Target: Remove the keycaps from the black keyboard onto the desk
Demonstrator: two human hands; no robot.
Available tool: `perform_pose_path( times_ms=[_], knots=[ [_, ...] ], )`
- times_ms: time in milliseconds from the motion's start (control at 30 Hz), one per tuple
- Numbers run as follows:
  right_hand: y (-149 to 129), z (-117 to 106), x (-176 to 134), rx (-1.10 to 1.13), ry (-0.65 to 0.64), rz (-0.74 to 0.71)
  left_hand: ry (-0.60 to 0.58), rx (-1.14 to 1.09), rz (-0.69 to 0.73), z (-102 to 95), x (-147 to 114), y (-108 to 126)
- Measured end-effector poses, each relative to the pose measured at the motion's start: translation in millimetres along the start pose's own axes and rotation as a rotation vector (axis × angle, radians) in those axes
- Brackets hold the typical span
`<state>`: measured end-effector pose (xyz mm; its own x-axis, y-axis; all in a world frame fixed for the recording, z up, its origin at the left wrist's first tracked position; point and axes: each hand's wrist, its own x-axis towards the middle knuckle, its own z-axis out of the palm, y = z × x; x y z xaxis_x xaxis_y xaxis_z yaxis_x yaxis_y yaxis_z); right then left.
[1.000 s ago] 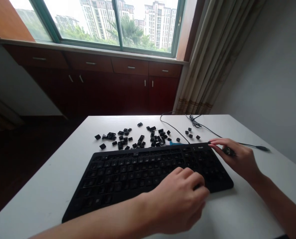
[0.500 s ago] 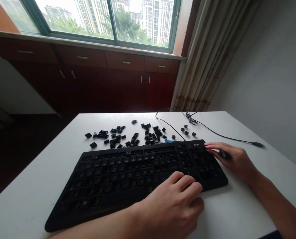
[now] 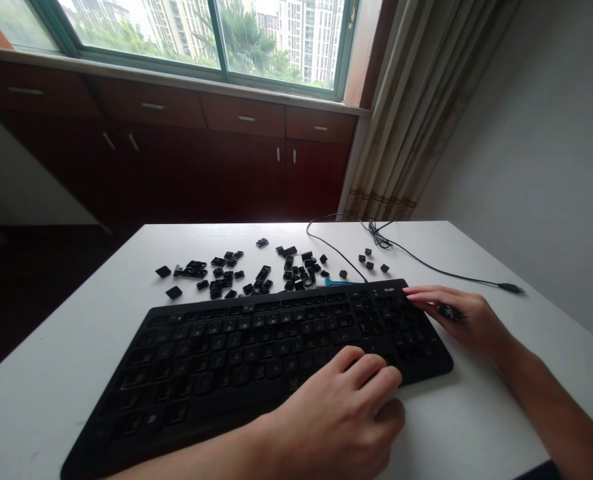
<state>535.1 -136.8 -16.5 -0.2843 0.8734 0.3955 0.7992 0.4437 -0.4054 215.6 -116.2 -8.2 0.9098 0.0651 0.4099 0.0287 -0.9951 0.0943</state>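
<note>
The black keyboard [image 3: 236,360] lies across the white table, with many keycaps off and their sockets bare. My left hand [image 3: 346,407] is closed over its front edge, right of the middle; the fingertips are hidden behind the curled fingers. At the keyboard's upper right corner is my right hand [image 3: 464,320], its fingertips pressed together and touching the corner. A dark rounded object [image 3: 450,312], perhaps a tool's handle, shows within that hand; its kind cannot be made out. Loose black keycaps [image 3: 264,273] lie scattered behind the keyboard.
A blue brush [image 3: 339,283] lies partly behind the keyboard's back edge. The keyboard's cable [image 3: 341,248] runs back to a bundle [image 3: 380,235], then right to a plug [image 3: 511,288]. Beyond the table [image 3: 51,360] stand red-brown cabinets [image 3: 191,173] under a window.
The view has shifted slightly, so the keyboard and table appear a little further left. Both hands keep the same places on the keyboard.
</note>
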Motion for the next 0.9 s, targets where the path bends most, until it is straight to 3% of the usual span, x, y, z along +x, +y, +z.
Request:
perform_pose_path(
  times_ms=[167,400,533,733,900],
  knots=[
    [0.8,-0.1,1.4,-0.018,0.041,-0.020,-0.062,0.003,0.002,-3.8,-0.3,0.0],
    [2.3,-1.0,5.4,0.012,-0.004,-0.032,-0.080,-0.027,0.008,-4.8,0.0,-1.1],
    [4.3,-3.2,12.2,-0.016,0.012,-0.034,-0.071,-0.027,0.004,-4.7,-0.5,-0.5],
    [11.4,-15.0,25.8,0.049,-0.142,-0.047,-0.047,-0.012,-0.008,-0.5,-2.2,0.0],
    [15.7,-12.1,29.7,0.137,-0.119,-0.028,0.038,0.016,-0.015,3.9,-0.3,0.1]
  ],
)
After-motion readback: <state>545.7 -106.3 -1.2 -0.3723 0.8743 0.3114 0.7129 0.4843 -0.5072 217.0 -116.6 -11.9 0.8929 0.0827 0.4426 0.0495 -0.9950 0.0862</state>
